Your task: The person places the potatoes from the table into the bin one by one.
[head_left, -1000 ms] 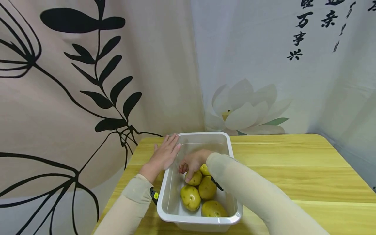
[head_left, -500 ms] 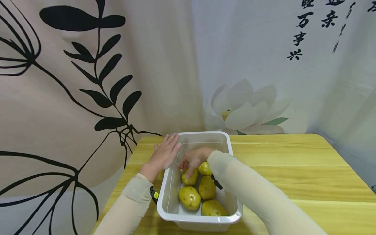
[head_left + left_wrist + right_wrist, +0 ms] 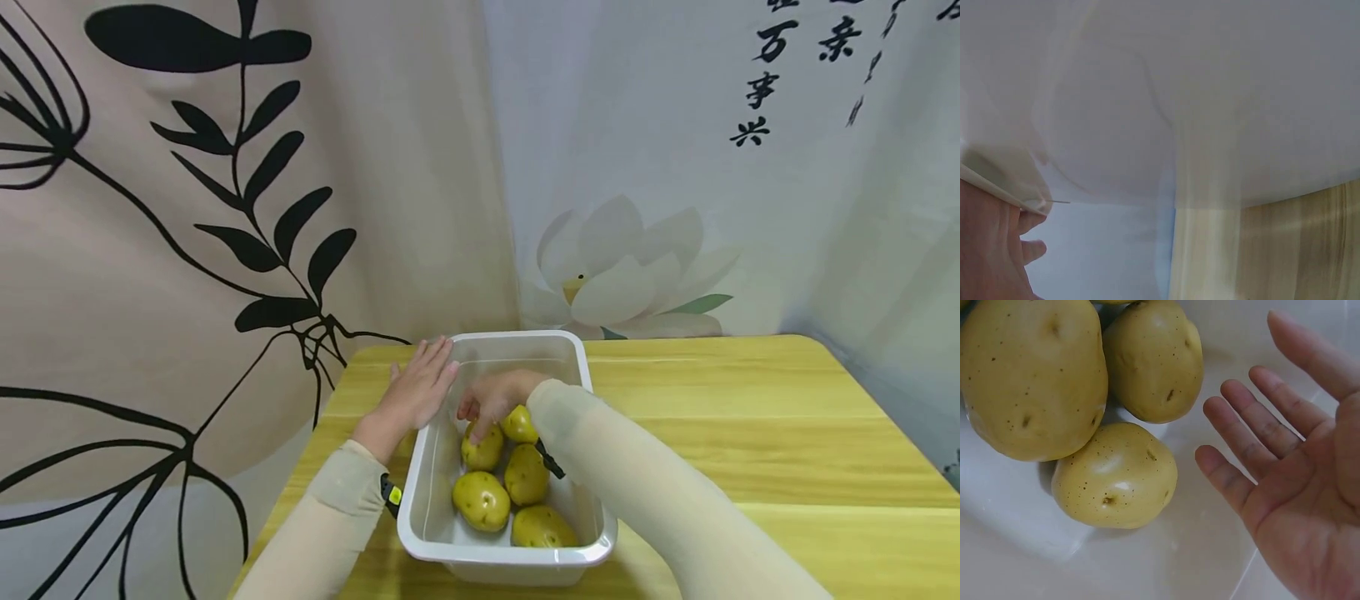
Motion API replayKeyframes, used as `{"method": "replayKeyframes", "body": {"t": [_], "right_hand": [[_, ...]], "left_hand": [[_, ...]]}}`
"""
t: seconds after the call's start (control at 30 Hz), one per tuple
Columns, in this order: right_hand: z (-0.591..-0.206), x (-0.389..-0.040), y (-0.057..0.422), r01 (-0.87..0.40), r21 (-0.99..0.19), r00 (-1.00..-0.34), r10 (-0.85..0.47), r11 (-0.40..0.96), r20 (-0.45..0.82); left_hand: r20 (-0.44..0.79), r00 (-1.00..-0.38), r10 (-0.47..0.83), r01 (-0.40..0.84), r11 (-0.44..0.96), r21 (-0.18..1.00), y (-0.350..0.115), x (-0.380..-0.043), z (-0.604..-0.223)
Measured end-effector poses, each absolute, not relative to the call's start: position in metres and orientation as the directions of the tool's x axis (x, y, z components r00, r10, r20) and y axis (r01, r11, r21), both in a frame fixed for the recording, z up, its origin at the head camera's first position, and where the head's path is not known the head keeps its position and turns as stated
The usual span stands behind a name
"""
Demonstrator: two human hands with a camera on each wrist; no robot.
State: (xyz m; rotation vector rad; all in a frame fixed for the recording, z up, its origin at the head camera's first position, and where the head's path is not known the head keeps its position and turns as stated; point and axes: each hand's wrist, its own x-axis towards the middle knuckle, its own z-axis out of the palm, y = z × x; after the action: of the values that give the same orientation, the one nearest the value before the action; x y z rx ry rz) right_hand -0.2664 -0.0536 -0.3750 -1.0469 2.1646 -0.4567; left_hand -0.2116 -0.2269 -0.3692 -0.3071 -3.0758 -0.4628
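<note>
Several yellow-brown potatoes lie in a white plastic bin [image 3: 510, 553] in the head view. My left hand [image 3: 411, 402] rests on the bin's left rim with its fingers extended; only part of this hand [image 3: 988, 247] shows in the left wrist view. Inside the bin, my right hand [image 3: 495, 397] hovers by the far-left potato [image 3: 482, 450]. In the right wrist view, that right hand [image 3: 1304, 469] has relaxed, spread fingers and holds nothing. A small gap separates it from the nearest potatoes, among them a smaller potato [image 3: 1116, 478] and a large one [image 3: 1032, 381].
The bin stands on a wooden table [image 3: 735, 417], near its left side. Behind the table hangs a pale curtain [image 3: 420, 167] with printed black plants, a lotus flower and written characters. The near-left potato [image 3: 481, 501] lies close to the bin's left wall.
The far-left potato and the near-left potato have shifted a little to the left inside the bin. My left hand has stayed on the rim. The head view has tilted slightly.
</note>
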Motion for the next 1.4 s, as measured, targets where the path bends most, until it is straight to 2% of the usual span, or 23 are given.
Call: {"method": "replayKeyframes", "body": {"t": [0.27, 0.53, 0.93, 1.2, 1.4], "right_hand": [[-0.372, -0.263, -0.055, -0.55, -0.555, -0.458, -0.781, 0.624, -0.425], [-0.362, -0.266, -0.048, -0.542, -0.527, -0.505, -0.755, 0.654, -0.417], [-0.311, -0.27, -0.029, -0.614, -0.453, -0.503, -0.763, 0.646, -0.406], [-0.271, -0.261, 0.014, -0.602, -0.54, -0.51, -0.804, 0.588, -0.306], [-0.255, -0.253, 0.063, -0.647, -0.506, -0.575, -0.801, 0.57, -0.167]], "left_hand": [[0.065, -0.978, 0.199, 0.21, 0.935, 0.285, -0.23, -0.209, -0.369], [0.052, -0.976, 0.21, 0.216, 0.928, 0.305, -0.227, -0.211, -0.367], [0.002, -0.961, 0.275, 0.251, 0.875, 0.413, -0.233, -0.219, -0.353], [0.007, -0.963, 0.268, 0.254, 0.904, 0.345, -0.242, -0.212, -0.335], [0.022, -0.963, 0.269, 0.264, 0.923, 0.281, -0.254, -0.201, -0.331]]}}
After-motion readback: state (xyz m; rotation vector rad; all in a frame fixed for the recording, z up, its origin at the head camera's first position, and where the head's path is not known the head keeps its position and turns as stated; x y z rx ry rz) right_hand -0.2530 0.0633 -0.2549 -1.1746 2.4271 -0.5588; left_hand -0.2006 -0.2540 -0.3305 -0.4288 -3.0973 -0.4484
